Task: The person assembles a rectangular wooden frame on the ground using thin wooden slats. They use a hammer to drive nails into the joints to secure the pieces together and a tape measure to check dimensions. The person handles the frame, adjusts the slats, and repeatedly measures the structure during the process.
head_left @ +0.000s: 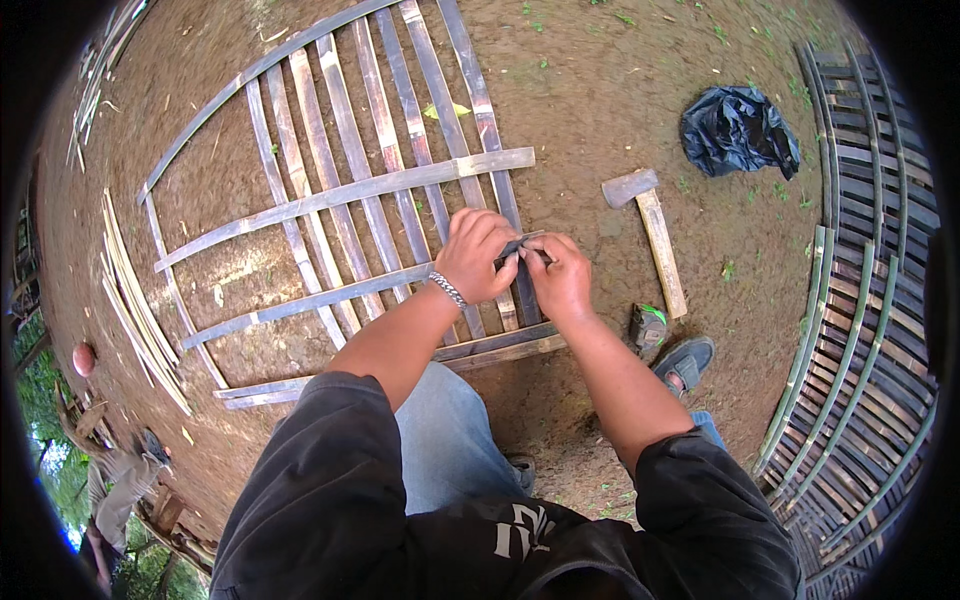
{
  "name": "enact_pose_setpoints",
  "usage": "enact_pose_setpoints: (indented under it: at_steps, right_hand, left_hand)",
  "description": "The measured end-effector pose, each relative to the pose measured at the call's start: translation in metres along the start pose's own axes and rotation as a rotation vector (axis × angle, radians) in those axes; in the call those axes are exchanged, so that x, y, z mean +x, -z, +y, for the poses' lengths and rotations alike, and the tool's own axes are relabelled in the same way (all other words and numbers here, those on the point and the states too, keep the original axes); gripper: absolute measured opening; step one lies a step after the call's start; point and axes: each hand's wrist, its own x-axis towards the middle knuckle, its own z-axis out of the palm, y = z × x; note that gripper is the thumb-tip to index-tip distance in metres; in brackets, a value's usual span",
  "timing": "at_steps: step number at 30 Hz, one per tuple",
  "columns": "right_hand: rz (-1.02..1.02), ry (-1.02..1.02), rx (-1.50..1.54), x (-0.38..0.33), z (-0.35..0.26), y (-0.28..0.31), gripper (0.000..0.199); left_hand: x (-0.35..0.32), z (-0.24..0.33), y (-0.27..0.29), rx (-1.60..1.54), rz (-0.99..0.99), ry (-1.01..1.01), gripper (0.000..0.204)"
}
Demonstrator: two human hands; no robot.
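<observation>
Both hands meet above a lattice of bamboo slats [330, 200] laid on bare earth. My left hand [475, 255], with a metal bracelet on the wrist, pinches one end of a small dark thin piece [520, 247]. The other end sits in the closed fingers of my right hand [558, 278]. What the piece is made of is too small to tell. The hands hover over the right end of the lattice's lower cross slat [330, 297].
A wooden mallet [650, 225] lies on the dirt right of my hands, a crumpled black plastic bag [738, 130] beyond it. A second woven bamboo panel [865, 300] curves along the right. Loose pale strips [135, 300] lie at left. My shoe [683, 362] is below the mallet.
</observation>
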Motion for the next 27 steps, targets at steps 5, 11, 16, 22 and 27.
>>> enact_pose_setpoints:
  at_steps: [5,11,16,22,27]
  right_hand:
    - [-0.019,0.035,-0.093,0.004,-0.001,-0.002,0.008]
    - [-0.060,-0.010,-0.099,0.009,-0.001,-0.002,0.009]
    - [-0.117,0.043,-0.135,0.017,-0.005,0.005,0.009]
    - [-0.121,0.062,-0.150,0.013,-0.007,0.006,0.009]
    - [-0.084,0.046,-0.141,0.006,-0.010,0.005,0.010]
  left_hand:
    - [-0.004,-0.004,-0.004,0.020,-0.025,0.013,0.041]
    - [-0.006,-0.004,-0.007,0.015,-0.012,0.049,0.041]
    - [-0.001,-0.002,-0.005,0.018,-0.013,0.085,0.032]
    - [0.000,-0.002,-0.007,0.019,0.002,0.110,0.018]
    - [0.000,-0.004,-0.009,0.041,0.036,0.104,0.010]
